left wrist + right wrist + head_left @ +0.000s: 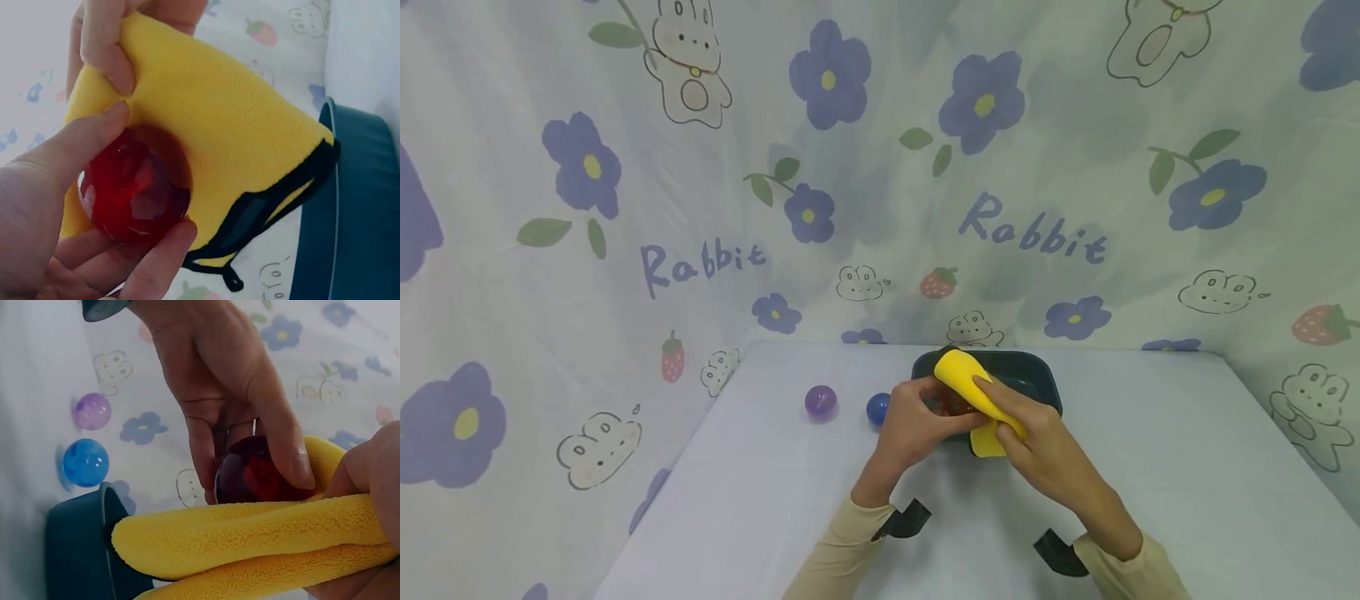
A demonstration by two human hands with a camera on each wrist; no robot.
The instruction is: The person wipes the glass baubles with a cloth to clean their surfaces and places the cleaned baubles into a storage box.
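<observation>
On the white table (1150, 467), a purple ball (821, 402) lies farthest left with a blue ball (877, 408) just beside it. Next, the left hand (917, 425) curls its fingers (156, 269) round a red translucent ball (134, 194), held above the table. The right hand (1037, 442) pinches a folded yellow cloth (973, 392) against that ball, over the near rim of a dark teal tub (1037, 375).

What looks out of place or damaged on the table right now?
Nothing stands out. The left hand holds an intact red ball against the yellow cloth; purple ball and blue ball rest beside the dark tray.
</observation>
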